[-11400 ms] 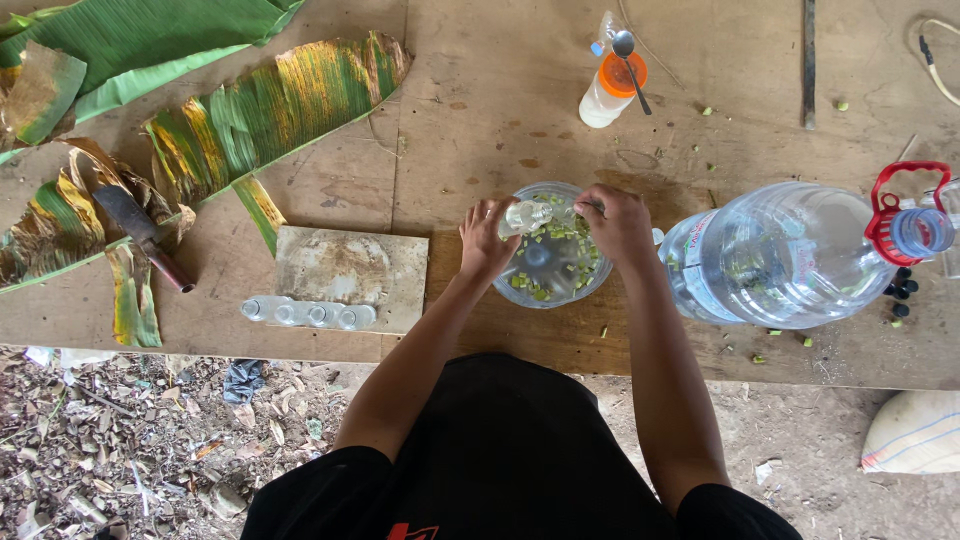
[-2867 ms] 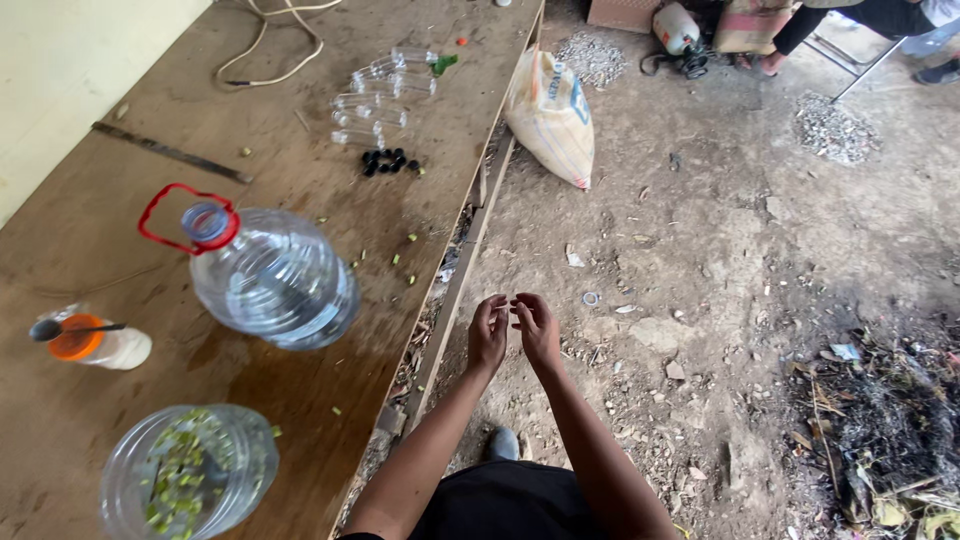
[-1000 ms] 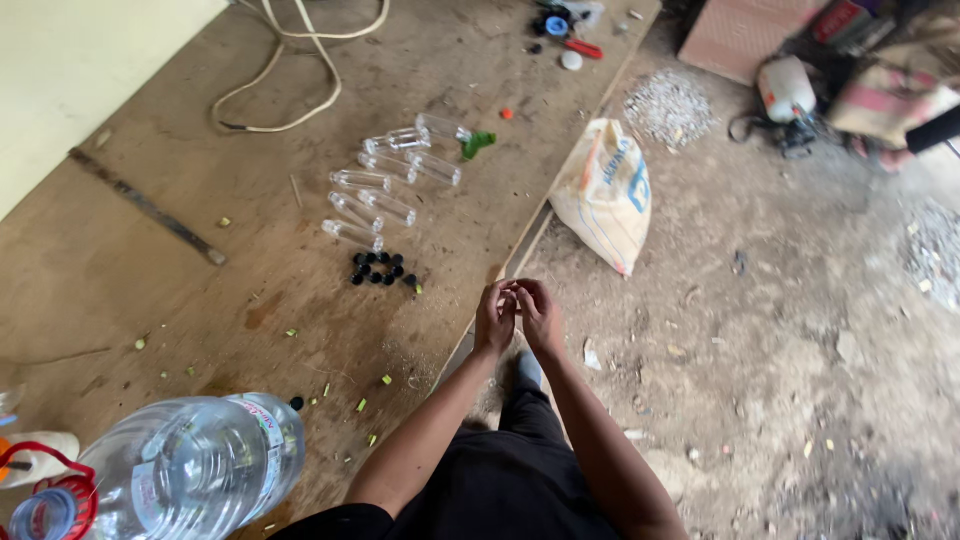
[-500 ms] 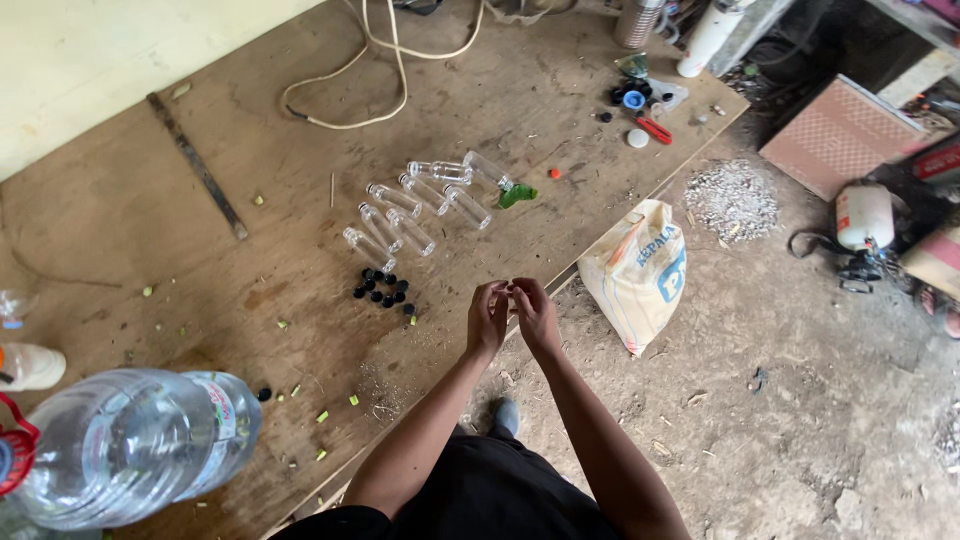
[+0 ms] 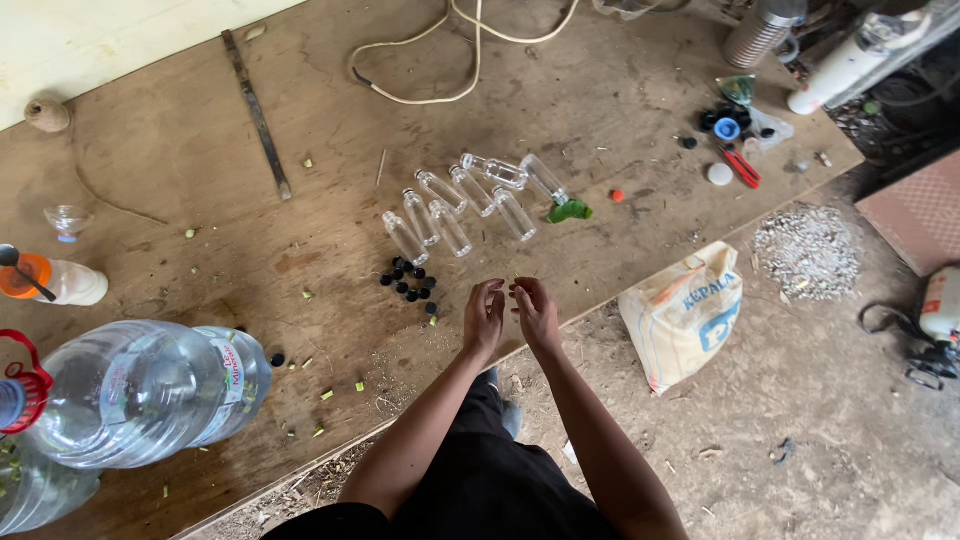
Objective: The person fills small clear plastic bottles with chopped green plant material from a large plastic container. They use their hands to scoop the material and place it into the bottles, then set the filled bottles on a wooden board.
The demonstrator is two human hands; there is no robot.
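Note:
My left hand (image 5: 484, 316) and my right hand (image 5: 535, 311) hover side by side over the front edge of the wooden table (image 5: 200, 210), fingers loosely curled and nearly touching, with nothing seen in them. Just beyond them lies a cluster of small black caps (image 5: 410, 283). Behind the caps, several small clear empty bottles (image 5: 465, 200) lie in a row on their sides. A green scrap (image 5: 569, 211) lies next to the bottles.
A big clear water jug (image 5: 140, 390) lies on its side at the left, with an orange-capped white bottle (image 5: 55, 283) behind it. A white cable (image 5: 440, 60), a metal bar (image 5: 256, 112), and a sack (image 5: 685, 312) on the dirt floor are nearby.
The view has swung along the table toward the bottles and caps. My hands stay together and have come over the table edge; the fingers have loosened slightly.

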